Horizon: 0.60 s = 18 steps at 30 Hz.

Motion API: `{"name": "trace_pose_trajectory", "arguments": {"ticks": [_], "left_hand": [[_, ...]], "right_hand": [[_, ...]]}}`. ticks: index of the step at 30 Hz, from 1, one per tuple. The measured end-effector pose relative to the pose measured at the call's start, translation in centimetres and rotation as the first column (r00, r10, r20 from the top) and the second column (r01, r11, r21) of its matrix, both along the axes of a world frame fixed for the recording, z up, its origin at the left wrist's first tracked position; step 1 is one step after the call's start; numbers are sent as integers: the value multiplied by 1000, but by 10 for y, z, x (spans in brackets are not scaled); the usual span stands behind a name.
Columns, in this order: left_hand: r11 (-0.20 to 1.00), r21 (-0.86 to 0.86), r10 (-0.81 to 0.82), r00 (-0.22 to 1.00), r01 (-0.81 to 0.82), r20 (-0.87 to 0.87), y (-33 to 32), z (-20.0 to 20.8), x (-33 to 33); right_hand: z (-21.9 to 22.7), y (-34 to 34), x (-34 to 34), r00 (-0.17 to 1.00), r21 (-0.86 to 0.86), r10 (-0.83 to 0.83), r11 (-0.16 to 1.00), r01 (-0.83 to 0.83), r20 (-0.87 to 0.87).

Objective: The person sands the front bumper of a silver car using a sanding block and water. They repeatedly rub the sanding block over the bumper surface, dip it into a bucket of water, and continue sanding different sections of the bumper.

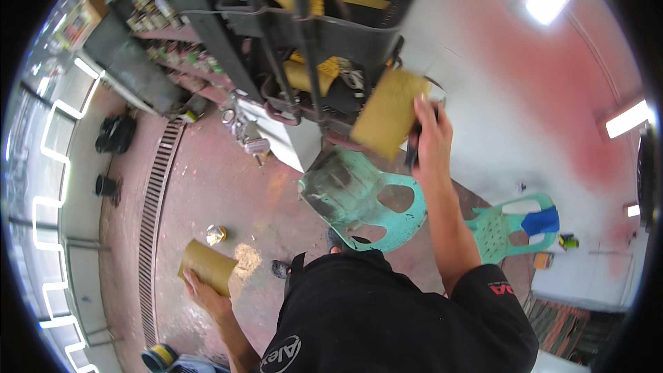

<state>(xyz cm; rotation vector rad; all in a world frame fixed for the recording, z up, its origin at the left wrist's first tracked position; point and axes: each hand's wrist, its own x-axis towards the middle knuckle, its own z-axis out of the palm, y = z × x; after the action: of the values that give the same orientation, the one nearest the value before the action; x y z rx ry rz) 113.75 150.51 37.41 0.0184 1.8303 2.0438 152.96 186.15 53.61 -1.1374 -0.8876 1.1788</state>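
Observation:
Low on the left, my left hand [202, 295] grips the lower edge of a curved tan-gold sandpaper sheet [209, 267]. My right hand [434, 135] is raised at centre right, with its thumb over the edge of another gold sandpaper sheet [390, 112]. A dark object [413, 146] also sits in that hand, partly hidden by the fingers, and its kind is unclear. This second sheet is slightly blurred and hangs in front of a black bin rack. Below it stands a worn green plastic chair [397, 214].
A black bin [331, 31] on a metal rack holds more gold sheets. At the right, a second green chair [507, 235] has a blue cloth [540, 221] on it. A drain grate [153, 221] crosses the floor. A small can [215, 235] stands by a pile of tan crumbs [246, 262].

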Motion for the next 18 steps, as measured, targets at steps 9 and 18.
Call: {"name": "trace_pose_trajectory", "arguments": {"ticks": [9,18], "left_hand": [[916,384,-7,952,-117,307,-70,12,-20],[727,657,-182,867,-199,464,-208,38,-83]], "right_hand": [[-120,88,-8,872,294,-199,954,67,448],[-109,-293,-345,95,-64,723,189,-980,685]]}}
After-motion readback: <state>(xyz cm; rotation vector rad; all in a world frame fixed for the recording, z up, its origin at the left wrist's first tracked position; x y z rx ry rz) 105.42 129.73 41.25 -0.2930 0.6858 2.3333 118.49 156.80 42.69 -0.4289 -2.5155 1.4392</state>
